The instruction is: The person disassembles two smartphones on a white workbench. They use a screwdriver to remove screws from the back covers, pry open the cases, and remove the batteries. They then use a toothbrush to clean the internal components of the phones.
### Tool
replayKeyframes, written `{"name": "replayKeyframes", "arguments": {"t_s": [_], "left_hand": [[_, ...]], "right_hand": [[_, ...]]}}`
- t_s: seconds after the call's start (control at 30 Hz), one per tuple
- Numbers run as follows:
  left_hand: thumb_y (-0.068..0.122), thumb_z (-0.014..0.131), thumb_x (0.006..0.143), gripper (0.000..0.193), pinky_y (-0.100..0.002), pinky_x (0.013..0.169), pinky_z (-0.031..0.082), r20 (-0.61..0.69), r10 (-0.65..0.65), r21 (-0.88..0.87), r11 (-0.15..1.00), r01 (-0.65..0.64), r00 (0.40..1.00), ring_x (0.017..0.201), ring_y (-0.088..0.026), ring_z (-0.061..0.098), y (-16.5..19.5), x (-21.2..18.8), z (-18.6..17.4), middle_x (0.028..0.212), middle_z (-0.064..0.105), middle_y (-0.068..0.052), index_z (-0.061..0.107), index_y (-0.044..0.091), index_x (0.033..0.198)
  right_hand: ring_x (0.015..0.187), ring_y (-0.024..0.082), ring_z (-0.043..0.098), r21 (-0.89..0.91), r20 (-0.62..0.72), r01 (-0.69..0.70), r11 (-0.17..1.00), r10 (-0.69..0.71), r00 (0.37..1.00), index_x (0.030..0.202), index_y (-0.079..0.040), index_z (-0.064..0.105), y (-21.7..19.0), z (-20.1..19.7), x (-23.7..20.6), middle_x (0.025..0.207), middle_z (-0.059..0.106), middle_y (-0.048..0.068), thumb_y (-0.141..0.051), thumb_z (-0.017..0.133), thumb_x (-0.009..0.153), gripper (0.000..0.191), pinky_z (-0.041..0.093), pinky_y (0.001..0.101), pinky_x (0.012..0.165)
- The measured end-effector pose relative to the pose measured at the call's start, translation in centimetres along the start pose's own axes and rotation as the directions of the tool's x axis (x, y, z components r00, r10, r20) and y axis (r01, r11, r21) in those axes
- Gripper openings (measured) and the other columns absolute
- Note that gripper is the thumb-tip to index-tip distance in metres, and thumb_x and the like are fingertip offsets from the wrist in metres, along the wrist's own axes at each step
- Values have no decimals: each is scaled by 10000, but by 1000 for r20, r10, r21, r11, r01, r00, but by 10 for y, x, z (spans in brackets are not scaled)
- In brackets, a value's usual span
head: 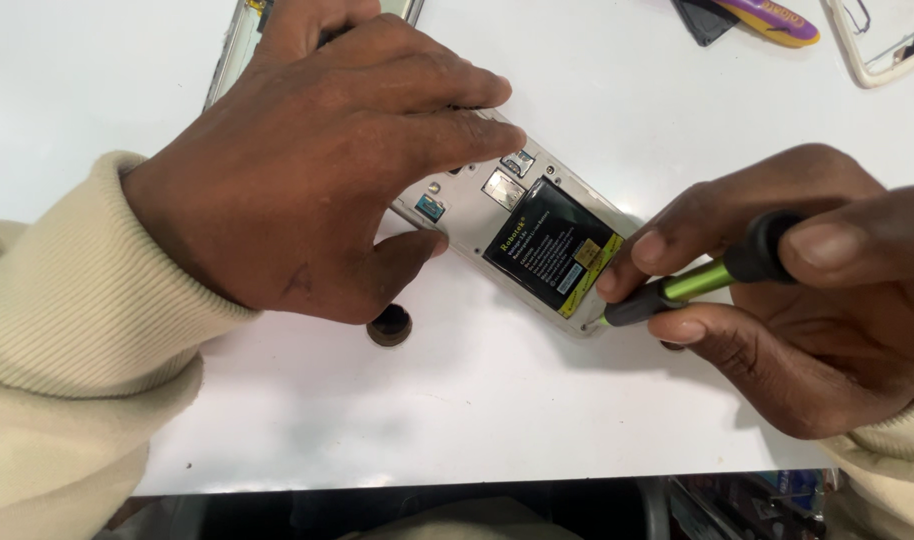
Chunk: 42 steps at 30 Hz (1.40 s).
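Silver opened phone [497, 215] lies back-up on the white table [477, 420], its black battery [549, 255] showing. Left hand [307, 170] presses flat on it, fingers spread. Right hand [797, 290] is closed around a green-black screwdriver [702, 282], tip at the phone's corner.

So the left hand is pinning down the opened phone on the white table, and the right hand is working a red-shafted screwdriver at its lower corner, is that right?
Not quite: the head view shows the screwdriver has a green shaft with black grips, not red. The rest holds: the left hand presses down on the opened phone on the white table, and the right hand works the tool at its lower corner.
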<state>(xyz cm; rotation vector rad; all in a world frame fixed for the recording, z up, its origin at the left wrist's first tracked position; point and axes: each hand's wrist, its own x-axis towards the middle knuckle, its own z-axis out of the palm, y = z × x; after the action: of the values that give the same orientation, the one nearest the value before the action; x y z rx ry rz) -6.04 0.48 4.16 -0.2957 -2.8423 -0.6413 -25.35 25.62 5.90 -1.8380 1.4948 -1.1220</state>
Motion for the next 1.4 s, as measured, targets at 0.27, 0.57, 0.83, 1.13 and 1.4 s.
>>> {"name": "replayKeyframes", "arguments": {"t_s": [0.27, 0.57, 0.83, 1.13, 1.4], "left_hand": [[232, 901, 678, 709, -567, 1104, 277, -3, 4, -5, 1000, -4, 1000, 1300, -293, 530, -1, 1, -1, 1396, 622, -136, 673, 73, 1330], [236, 898, 680, 709, -573, 1098, 274, -5, 4, -4, 1000, -4, 1000, 1307, -295, 526, -1, 1, -1, 1395, 621, -139, 671, 73, 1332], [217, 888, 696, 685, -570, 1103, 269, -9, 4, -23, 1000, -4, 1000, 1300, -291, 528, -2, 2, -2, 1395, 620, -140, 671, 67, 1329], [235, 878, 705, 690, -565, 1102, 252, 5, 0, -18, 1000, 0, 1000, 1303, -292, 521, -2, 1, -3, 1400, 617, -139, 667, 69, 1340], [233, 880, 695, 699, -570, 1102, 255, 6, -3, -15, 1000, 3, 1000, 1306, -292, 518, -4, -1, -3, 1401, 616, -141, 666, 69, 1340]], "right_hand": [[1035, 240, 786, 11, -12, -23, 1000, 23, 1000, 1501, -258, 311, -5, 1, 1, 1207, 572, 171, -79, 612, 975, 632, 662, 405, 915], [1020, 238, 785, 11, -6, -2, 1000, 2, 1000, 1435, -189, 328, 0, -1, -2, 1190, 572, 184, -37, 631, 938, 602, 671, 406, 917], [1035, 277, 760, 58, 32, 20, 998, -22, 999, 1380, -272, 406, 0, -2, 0, 1159, 599, 140, -34, 691, 910, 599, 679, 430, 905], [1036, 313, 769, 149, 108, -74, 986, 58, 992, 1410, -348, 426, -19, -2, 6, 1106, 692, 106, 31, 635, 906, 665, 668, 510, 963], [1012, 280, 778, 147, -9, -64, 987, 66, 998, 1539, -306, 332, -16, 8, 14, 1085, 699, 175, -21, 697, 905, 785, 670, 476, 932]]}}
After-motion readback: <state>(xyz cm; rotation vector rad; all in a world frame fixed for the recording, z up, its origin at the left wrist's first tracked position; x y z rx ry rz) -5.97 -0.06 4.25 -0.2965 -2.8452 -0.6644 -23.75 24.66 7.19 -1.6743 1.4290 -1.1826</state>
